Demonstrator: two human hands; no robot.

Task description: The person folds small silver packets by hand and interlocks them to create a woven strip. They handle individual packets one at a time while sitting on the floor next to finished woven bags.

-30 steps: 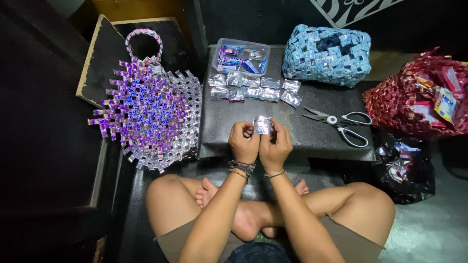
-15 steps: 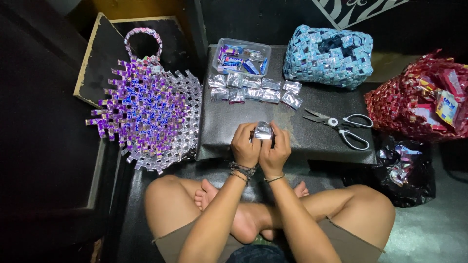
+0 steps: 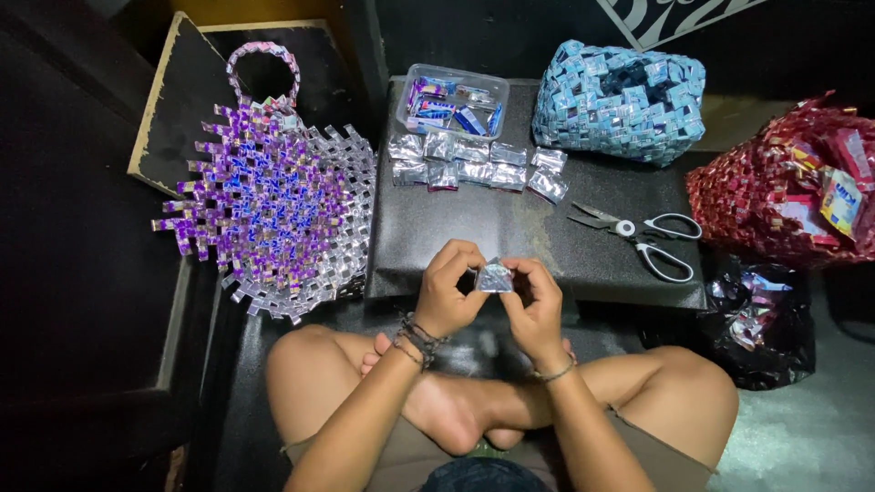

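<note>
left hand (image 3: pixel 448 293): fingers curled, grip pinched on left edge of foil piece (image 3: pixel 494 277) | right hand (image 3: pixel 538 301): mirrored, pinching right edge | foil piece: held between both hands above near edge of black counter (image 3: pixel 510 228) | forearms angled inward over crossed legs | scissors (image 3: pixel 643 239) lie right
</note>
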